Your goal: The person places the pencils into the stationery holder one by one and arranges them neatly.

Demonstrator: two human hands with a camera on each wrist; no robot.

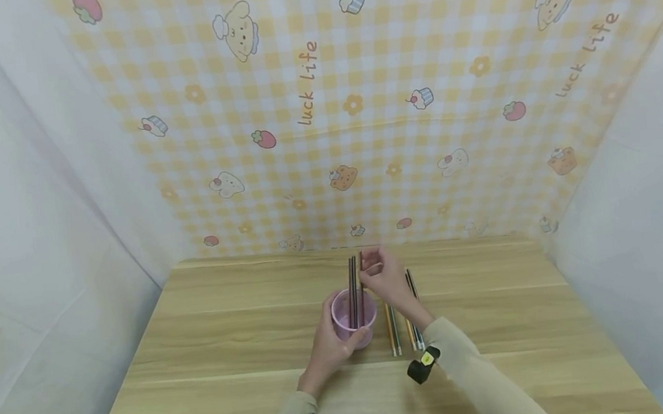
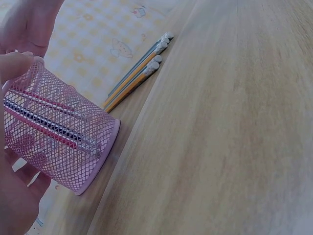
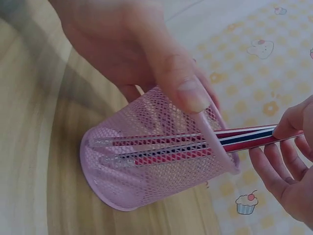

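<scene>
A pink mesh cup stands on the table, gripped around its side by my left hand, whose thumb lies at the rim in the right wrist view. Several red and dark pencils stand inside the cup, their eraser ends down near its base, seen through the mesh. My right hand pinches the upper part of one reddish pencil above the rim. In the left wrist view the left hand wraps the cup.
To the right of the cup, two small groups of yellow and dark pencils lie on the wooden table, erasers toward the front. A checked yellow cloth hangs behind the table, with white sheets at both sides.
</scene>
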